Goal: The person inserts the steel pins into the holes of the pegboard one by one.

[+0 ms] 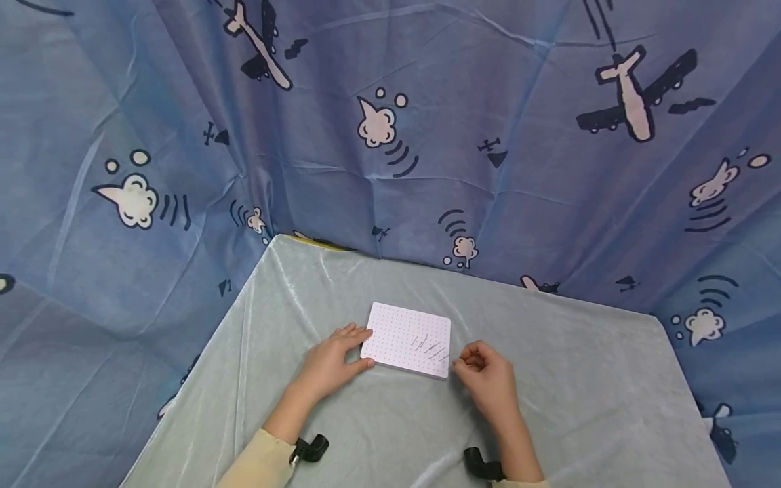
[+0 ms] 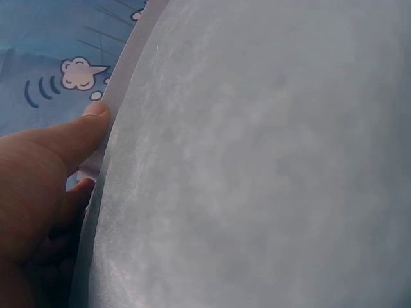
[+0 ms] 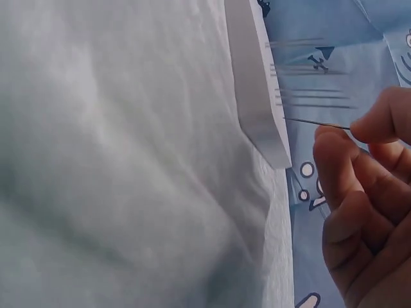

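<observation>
A white block with a grid of small dots lies on the table, slightly turned. Several thin needles stand up from its right part, in the head view as short dark strokes. At the block's left edge rests my left hand, fingertips on the upper left side and thumb by the lower left corner. My right hand is just off the lower right corner. Between its thumb and index finger it pinches a needle, whose far end meets the block's top edge in the right wrist view.
A pale grey-green velvety cloth covers the table. Blue curtains printed with planes and clouds hang behind it and at both sides. Black wrist mounts sit on both forearms.
</observation>
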`<state>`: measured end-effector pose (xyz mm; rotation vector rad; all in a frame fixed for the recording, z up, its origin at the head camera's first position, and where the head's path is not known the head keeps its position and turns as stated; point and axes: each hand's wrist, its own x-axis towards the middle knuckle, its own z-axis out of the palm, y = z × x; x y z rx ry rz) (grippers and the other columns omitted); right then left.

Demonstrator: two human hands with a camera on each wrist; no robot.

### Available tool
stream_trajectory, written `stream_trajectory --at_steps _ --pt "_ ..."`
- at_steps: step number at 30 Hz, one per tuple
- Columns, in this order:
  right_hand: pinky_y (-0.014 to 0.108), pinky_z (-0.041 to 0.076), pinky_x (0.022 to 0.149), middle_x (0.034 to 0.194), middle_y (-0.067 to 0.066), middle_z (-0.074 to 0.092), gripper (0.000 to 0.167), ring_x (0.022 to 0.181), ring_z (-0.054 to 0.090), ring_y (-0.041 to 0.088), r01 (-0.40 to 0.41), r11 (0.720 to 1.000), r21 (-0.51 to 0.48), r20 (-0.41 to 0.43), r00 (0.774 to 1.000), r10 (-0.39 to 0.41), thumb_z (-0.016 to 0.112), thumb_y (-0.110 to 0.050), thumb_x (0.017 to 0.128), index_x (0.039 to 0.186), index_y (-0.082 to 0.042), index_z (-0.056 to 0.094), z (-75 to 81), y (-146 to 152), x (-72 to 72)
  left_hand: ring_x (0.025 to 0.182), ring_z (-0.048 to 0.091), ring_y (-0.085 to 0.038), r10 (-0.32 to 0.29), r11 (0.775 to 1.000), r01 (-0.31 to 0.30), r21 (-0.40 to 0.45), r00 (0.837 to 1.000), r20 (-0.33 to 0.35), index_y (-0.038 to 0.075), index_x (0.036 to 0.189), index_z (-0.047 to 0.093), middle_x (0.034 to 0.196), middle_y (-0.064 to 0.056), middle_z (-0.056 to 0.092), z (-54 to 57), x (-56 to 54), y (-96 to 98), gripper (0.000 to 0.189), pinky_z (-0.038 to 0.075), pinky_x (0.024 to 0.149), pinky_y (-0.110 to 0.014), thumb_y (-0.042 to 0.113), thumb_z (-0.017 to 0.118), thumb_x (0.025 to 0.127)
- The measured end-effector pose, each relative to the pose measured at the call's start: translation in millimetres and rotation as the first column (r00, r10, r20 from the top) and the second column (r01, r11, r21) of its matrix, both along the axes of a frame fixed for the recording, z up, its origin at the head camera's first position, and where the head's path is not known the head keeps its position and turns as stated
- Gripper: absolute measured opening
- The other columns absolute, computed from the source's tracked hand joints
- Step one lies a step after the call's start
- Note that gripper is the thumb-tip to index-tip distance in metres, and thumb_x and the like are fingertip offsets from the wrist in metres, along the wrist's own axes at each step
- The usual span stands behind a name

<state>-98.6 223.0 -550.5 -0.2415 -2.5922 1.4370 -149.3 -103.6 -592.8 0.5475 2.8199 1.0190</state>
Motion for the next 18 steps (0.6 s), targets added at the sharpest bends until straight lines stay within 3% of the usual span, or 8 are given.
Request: stream_trajectory --at_steps 18 --pt "0.028 0.054 0.054 0.080 0.005 0.072 0.016 0.063 0.066 0.017 -0.071 0.997 -0.035 0.007 0.997 0.071 0.080 0.004 0.094 0.090 -0.007 0.068 -0.6 -15.3 0.0 0.155 0.047 -0.024 0.004 1.000 -0.004 0.002 1.000 -0.008 0.026 0.154 0.066 0.160 0.003 0.060 -0.4 -0.6 0.2 0.066 0.045 0.118 -0.063 0.051 0.084 0.096"
